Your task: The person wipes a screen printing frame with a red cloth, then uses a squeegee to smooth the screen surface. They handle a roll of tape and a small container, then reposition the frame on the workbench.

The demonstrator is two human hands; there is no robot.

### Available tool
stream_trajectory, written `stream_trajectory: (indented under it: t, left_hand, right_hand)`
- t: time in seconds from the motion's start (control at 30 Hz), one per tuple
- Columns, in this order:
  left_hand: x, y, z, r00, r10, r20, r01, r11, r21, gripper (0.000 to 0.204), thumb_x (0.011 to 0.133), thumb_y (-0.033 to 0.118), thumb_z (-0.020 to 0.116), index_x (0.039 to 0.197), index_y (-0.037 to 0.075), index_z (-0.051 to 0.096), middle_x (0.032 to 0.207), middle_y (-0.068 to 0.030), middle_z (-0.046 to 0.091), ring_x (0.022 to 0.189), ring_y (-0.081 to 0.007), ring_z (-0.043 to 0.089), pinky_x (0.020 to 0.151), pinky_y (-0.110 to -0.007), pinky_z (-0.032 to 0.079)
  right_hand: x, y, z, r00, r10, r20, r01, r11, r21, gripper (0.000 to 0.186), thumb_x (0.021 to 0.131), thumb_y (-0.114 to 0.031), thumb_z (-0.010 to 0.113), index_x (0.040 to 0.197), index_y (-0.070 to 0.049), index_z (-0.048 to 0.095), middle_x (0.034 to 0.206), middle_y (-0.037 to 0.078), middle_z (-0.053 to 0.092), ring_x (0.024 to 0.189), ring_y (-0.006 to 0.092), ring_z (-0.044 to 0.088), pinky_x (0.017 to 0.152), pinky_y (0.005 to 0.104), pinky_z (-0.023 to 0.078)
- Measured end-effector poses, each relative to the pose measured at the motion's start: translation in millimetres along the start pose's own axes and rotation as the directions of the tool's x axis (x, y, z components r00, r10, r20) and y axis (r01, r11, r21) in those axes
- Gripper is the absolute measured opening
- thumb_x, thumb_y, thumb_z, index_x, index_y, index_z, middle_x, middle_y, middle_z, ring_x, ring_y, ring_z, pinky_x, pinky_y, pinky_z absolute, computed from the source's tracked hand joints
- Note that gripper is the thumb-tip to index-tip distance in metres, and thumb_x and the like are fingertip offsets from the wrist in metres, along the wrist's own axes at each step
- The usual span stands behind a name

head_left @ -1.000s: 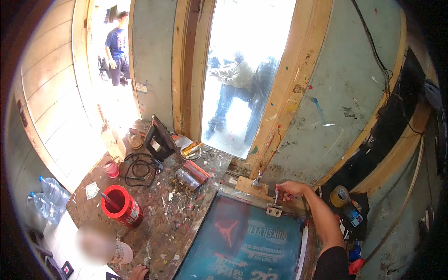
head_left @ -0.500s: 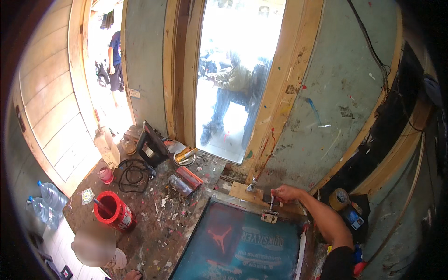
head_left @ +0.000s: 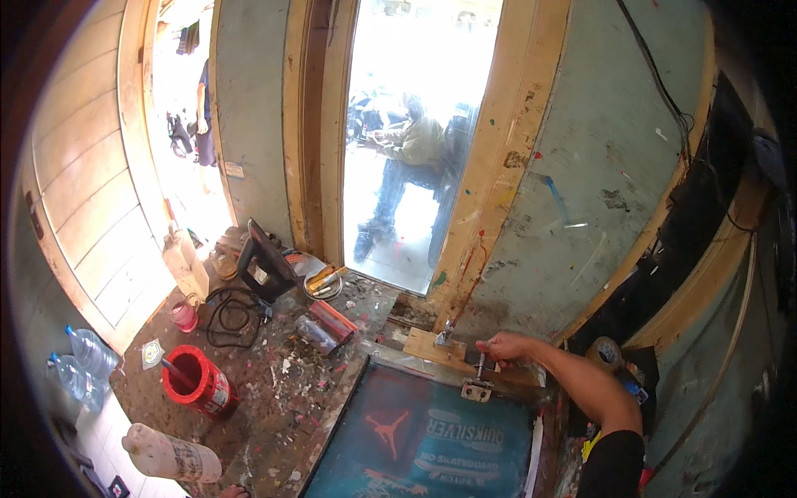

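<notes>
My right hand (head_left: 505, 347) is closed around the upright handle (head_left: 481, 365) of a metal hinge clamp (head_left: 476, 390). The clamp grips the far edge of a dark-framed printing screen (head_left: 398, 448) with a blue-green mesh, a red figure and pale lettering. Beside the hand, a wooden block (head_left: 432, 344) carries a second metal fitting (head_left: 446, 333). Only a sliver of my left hand (head_left: 235, 492) shows at the lower edge, near a whitish, stained bottle (head_left: 170, 454); its fingers are hidden.
On the paint-spotted table (head_left: 274, 415) stand a red tub (head_left: 217, 393), a pink cup (head_left: 184, 315), a black heat-press-like iron (head_left: 270, 270) with a coiled cord (head_left: 228, 319), and a tin of tools (head_left: 324, 285). Tape (head_left: 605, 353) lies at the right. People are visible outside, through the glass and doorway.
My right hand keeps its hold on the clamp handle. My left hand shows less at the lower edge. The view has shifted slightly, and the person in the doorway is more hidden.
</notes>
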State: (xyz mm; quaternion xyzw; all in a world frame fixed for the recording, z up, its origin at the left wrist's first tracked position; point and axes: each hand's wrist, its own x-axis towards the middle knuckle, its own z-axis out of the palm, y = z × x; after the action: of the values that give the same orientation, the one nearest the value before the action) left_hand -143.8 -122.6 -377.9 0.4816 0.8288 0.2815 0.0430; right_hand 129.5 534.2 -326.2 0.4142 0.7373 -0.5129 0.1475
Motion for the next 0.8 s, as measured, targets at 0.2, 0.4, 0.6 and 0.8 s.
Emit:
stream_trajectory:
  t: [0.2, 0.4, 0.6, 0.8]
  left_hand:
    - [-8, -27, 3, 1.000, -0.019, 0.000, 0.019, 1.000, 0.024, 0.048, 0.082, 0.019, 0.064, 0.126, 0.002, 0.055, 0.132, -0.0221, 0.054, 0.126, -0.0410, 0.048, 0.108, -0.050, 0.035]
    - [8, -11, 14, 0.997, 0.050, 0.060, -0.045, 0.996, -0.076, 0.037, 0.095, 0.017, 0.050, 0.127, -0.001, 0.055, 0.135, -0.0230, 0.052, 0.128, -0.0399, 0.047, 0.109, -0.047, 0.034]
    - [-17, 42, -31, 0.995, 0.094, 0.012, -0.084, 0.937, -0.340, 0.045, 0.093, 0.022, 0.056, 0.131, -0.001, 0.053, 0.135, -0.0217, 0.053, 0.130, -0.0369, 0.046, 0.110, -0.049, 0.031]
    - [-66, 159, 14, 0.586, 0.609, 0.535, -0.560, 0.781, -0.276, 0.067, 0.089, 0.042, 0.063, 0.142, 0.006, 0.044, 0.153, -0.0163, 0.034, 0.145, -0.0333, 0.026, 0.116, -0.062, 0.007]
  right_hand:
    - [-3, -17, 2, 0.981, 0.044, -0.191, -0.065, 0.993, -0.103, 0.053, 0.092, -0.058, 0.057, 0.078, -0.007, 0.063, 0.061, 0.004, 0.058, 0.050, 0.0146, 0.060, 0.044, 0.0314, 0.048]
    - [-148, -9, 93, 0.649, -0.127, -0.750, 0.411, 0.888, 0.206, 0.043, 0.097, -0.037, 0.058, 0.115, 0.001, 0.058, 0.068, 0.003, 0.059, 0.054, 0.0112, 0.057, 0.048, 0.0267, 0.046]
    - [-336, 10, 324, 0.613, -0.065, -0.787, 0.152, 0.988, 0.036, 0.028, 0.091, -0.022, 0.066, 0.109, -0.002, 0.065, 0.069, 0.005, 0.061, 0.059, 0.0123, 0.058, 0.054, 0.0287, 0.047]
    - [-364, 49, 475, 0.462, -0.157, -0.873, 0.196, 0.978, -0.072, 0.019, 0.091, -0.020, 0.065, 0.099, -0.003, 0.067, 0.078, 0.013, 0.067, 0.062, 0.0246, 0.065, 0.058, 0.0353, 0.052]
